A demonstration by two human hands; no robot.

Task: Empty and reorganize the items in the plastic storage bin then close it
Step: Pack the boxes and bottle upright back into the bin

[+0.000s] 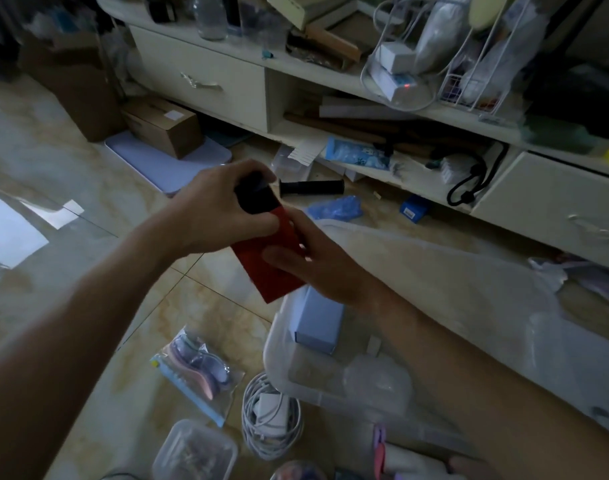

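Observation:
A clear plastic storage bin [278,344] stands open on the floor at lower centre, its translucent lid [469,282] tilted up behind it. Inside the bin lie a pale blue box [316,320] and a clear bag [379,379]. Above the bin's far corner I hold a flat red sleeve [271,261] with a black object [254,199] sticking out of its top. My left hand [213,206] grips the black object. My right hand [316,268] holds the red sleeve from the right side.
On the tiled floor left of the bin lie a bagged set of pastel items [195,372], a coiled white cable with charger [271,414] and a clear lidded container [195,452]. A black handle [310,187] and blue gloves [337,208] lie before the cluttered cream cabinet [199,74].

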